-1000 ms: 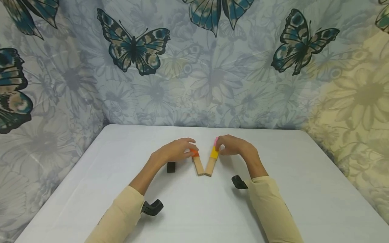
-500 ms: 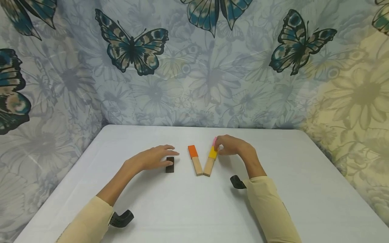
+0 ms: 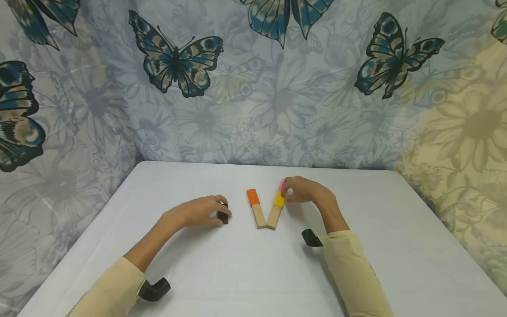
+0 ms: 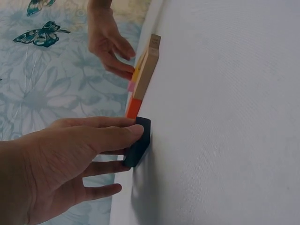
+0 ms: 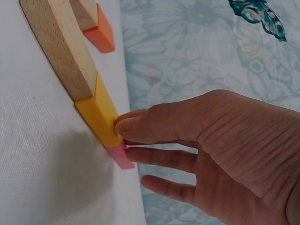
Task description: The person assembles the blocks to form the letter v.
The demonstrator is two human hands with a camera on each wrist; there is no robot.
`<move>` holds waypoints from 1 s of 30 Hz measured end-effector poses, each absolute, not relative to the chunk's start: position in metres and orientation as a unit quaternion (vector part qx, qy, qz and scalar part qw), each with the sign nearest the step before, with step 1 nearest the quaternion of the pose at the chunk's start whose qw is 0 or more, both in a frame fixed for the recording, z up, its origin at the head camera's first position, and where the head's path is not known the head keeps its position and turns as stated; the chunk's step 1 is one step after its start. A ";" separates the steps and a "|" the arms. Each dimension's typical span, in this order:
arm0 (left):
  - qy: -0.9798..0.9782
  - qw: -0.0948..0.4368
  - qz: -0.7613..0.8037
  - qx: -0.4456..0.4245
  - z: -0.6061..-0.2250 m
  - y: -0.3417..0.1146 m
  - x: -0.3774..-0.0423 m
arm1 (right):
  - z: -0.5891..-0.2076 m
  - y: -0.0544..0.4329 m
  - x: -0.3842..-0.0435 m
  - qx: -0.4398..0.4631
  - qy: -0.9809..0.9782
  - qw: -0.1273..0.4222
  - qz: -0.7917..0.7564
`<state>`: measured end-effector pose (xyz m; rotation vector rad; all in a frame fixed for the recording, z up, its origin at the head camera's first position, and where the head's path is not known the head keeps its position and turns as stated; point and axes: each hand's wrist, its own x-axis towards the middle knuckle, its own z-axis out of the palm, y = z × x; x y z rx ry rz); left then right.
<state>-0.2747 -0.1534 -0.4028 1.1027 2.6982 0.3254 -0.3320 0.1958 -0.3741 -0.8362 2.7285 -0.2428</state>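
Note:
My left hand [image 3: 198, 211] grips a small dark block [image 4: 138, 143], thumb on its near face and fingers on the far one; the block is on the white table, left of the other blocks. My right hand [image 3: 303, 189] pinches the yellow block [image 5: 96, 115] with thumb and index fingertips close to its joint with a pink block [image 5: 123, 156]; the other fingers are spread alongside. A plain wooden block [image 5: 61, 47] runs on from the yellow one. A second wooden block [image 3: 259, 216] with an orange block [image 3: 253, 197] at its far end meets it, making a V.
The white table [image 3: 253, 273] reaches back to a wall hung with butterfly-patterned fabric [image 3: 277, 101]. Black wrist devices [image 3: 154, 289] stick out from both beige sleeves [image 3: 111, 288] just over the table.
My left hand has left the orange block, moved left and closed its fingers round the dark block. My right hand stays at the yellow and pink blocks.

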 end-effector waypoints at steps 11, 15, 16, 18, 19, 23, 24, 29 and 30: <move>0.917 0.105 0.112 0.368 -0.399 -0.150 -0.273 | -0.372 0.195 -0.333 -0.289 0.943 0.138 -0.085; 0.917 0.108 0.108 0.368 -0.398 -0.147 -0.274 | -0.373 0.196 -0.333 -0.286 0.944 0.141 -0.083; 0.917 0.108 0.107 0.368 -0.398 -0.147 -0.274 | -0.374 0.196 -0.333 -0.284 0.945 0.142 -0.083; 0.918 0.106 0.104 0.369 -0.399 -0.145 -0.275 | -0.375 0.197 -0.333 -0.282 0.945 0.144 -0.084; 0.918 0.107 0.105 0.366 -0.399 -0.145 -0.276 | -0.376 0.197 -0.334 -0.280 0.945 0.144 -0.086; 0.918 0.103 0.106 0.368 -0.399 -0.142 -0.278 | -0.377 0.198 -0.335 -0.292 0.943 0.137 -0.083; 0.917 0.101 0.106 0.370 -0.399 -0.141 -0.278 | -0.377 0.198 -0.335 -0.294 0.943 0.135 -0.082; 0.914 0.088 0.116 0.378 -0.399 -0.135 -0.285 | -0.376 0.196 -0.334 -0.293 0.943 0.137 -0.081; 0.913 0.082 0.119 0.382 -0.400 -0.133 -0.287 | -0.376 0.196 -0.334 -0.289 0.944 0.140 -0.081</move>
